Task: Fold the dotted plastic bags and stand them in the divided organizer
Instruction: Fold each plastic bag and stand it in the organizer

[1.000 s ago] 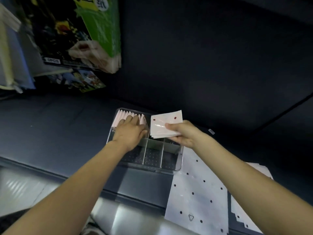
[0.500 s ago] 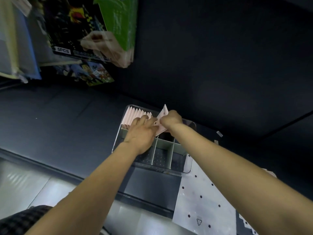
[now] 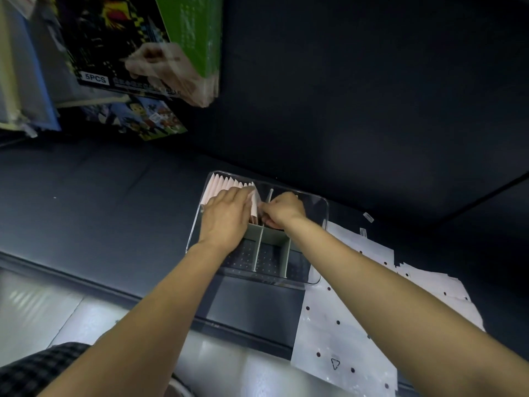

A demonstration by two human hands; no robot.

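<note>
Dotted plastic bags (image 3: 337, 325), unfolded, lie flat in a loose overlapping pile on the right near part of the dark desk (image 3: 100, 202), white with black dots; the nearest sheet shows a small triangle mark and hangs over the desk's near edge. Pile's far left corner sits just beside the organizer's right wall, maybe slightly under it, cannot tell.

Divided organizer (image 3: 320, 224), clear walls, rounded corners, stands mid desk. Grey-green dividers (image 3: 259, 255) split it into compartments; the near ones show a dotted floor.

Folded bags (image 3: 226, 183), pale pink-white, stand upright in a tight fanned row in the far left compartment, tops peaked, leaning against each other.

Left hand (image 3: 226, 219) reaches in from near left, palm down, fingers loosely bent and resting on the right end of the standing row, pressing the tops. Grip not clear; looks like touching rather than clamping.

Right hand (image 3: 282, 210) comes from near right, fingers curled, pinching one folded bag (image 3: 254, 202) that stands at the right end of the row, between the two hands, its lower part already down inside the compartment.

Boxes (image 3: 143, 53) with printed covers, one green-sided with a "5PCS" label, sit far left above the desk. Small white tags (image 3: 367, 217) lie on the desk just right of the organizer. Checked fabric (image 3: 34, 371) at near left corner.
</note>
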